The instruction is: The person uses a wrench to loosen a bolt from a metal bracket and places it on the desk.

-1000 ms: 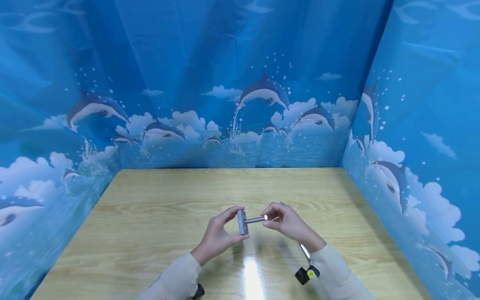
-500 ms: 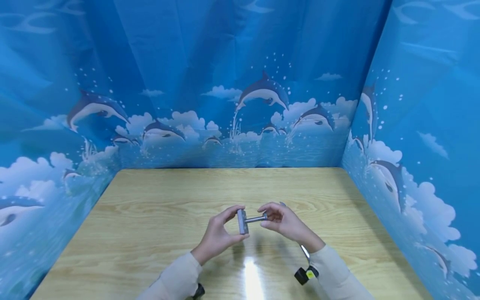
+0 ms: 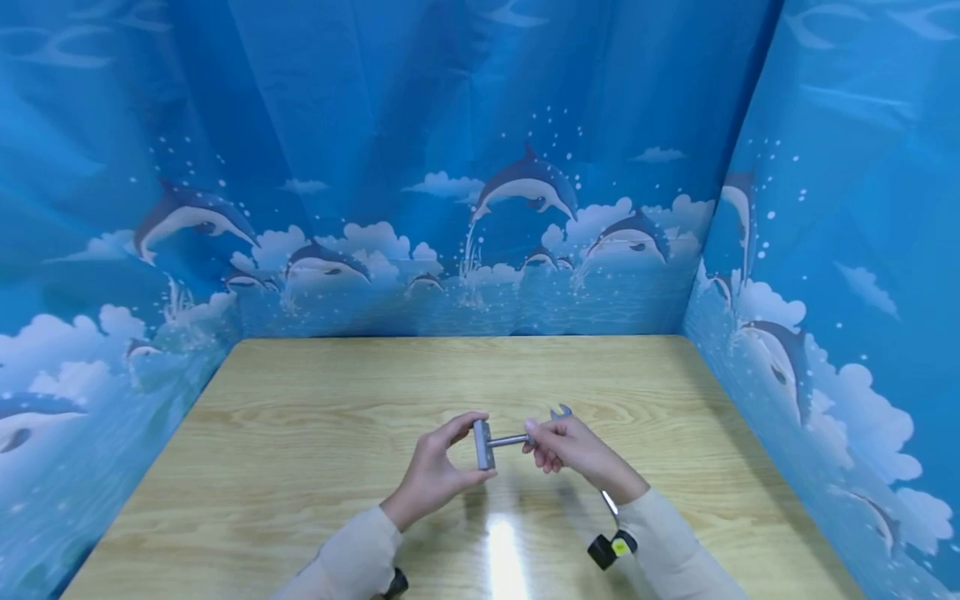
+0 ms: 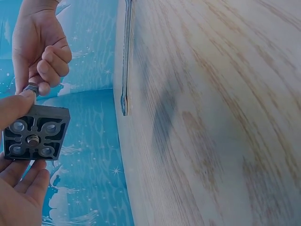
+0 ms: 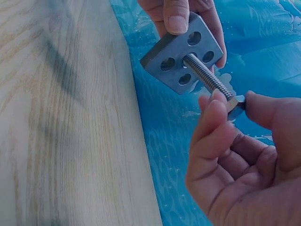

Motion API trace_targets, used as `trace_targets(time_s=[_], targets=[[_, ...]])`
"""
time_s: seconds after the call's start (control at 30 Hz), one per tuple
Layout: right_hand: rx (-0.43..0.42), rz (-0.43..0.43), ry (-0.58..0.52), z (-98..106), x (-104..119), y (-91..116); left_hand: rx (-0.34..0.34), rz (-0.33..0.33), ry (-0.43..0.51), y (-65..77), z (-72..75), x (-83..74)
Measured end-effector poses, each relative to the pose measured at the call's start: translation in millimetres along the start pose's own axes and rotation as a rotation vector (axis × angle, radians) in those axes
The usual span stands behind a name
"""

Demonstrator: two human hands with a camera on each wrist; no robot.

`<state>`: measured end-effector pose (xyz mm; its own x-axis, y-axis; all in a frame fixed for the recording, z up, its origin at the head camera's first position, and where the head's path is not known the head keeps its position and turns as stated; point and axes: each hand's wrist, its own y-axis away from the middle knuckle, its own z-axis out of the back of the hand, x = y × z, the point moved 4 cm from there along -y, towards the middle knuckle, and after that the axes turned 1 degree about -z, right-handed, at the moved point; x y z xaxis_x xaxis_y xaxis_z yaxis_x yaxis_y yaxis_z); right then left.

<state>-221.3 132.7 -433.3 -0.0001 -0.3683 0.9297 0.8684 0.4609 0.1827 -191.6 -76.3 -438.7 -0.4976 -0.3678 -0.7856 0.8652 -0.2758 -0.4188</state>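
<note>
My left hand [image 3: 435,475] holds a square grey metal plate [image 3: 483,447] by its edges, thumb on one side and fingers on the opposite side. Four holes [image 5: 194,38] pierce the plate around its centre. A threaded bolt [image 5: 209,77] runs through the middle, and its tip [image 4: 32,140] shows on the ribbed back in the left wrist view. At the other end, my right hand [image 3: 573,447] pinches the hex head [image 5: 236,107] between thumb and index finger, with the other fingers curled in. Plate and bolt are held up above the table.
A steel wrench [image 4: 125,61] lies on the wooden table [image 3: 337,400]; in the head view its open end [image 3: 561,412] peeks out behind my right hand. Blue dolphin-print curtains [image 3: 465,167] wall in the table's back and sides.
The fingers of my right hand loosened from the bolt head, then gripped it again with the hand turned and the thumb higher. More of the wrench shows. My left hand and the plate stay put.
</note>
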Motion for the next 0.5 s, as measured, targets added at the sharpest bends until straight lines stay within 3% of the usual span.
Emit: trace_targets(time_s=[0.3, 0.5], targets=[[-0.094, 0.163, 0.188, 5, 7, 5, 0.007, 0.014, 0.003, 1.2, 0.4, 1.5], [-0.156, 0.263, 0.22, 4, 12, 6, 0.007, 0.023, 0.001, 0.8, 0.4, 1.8]])
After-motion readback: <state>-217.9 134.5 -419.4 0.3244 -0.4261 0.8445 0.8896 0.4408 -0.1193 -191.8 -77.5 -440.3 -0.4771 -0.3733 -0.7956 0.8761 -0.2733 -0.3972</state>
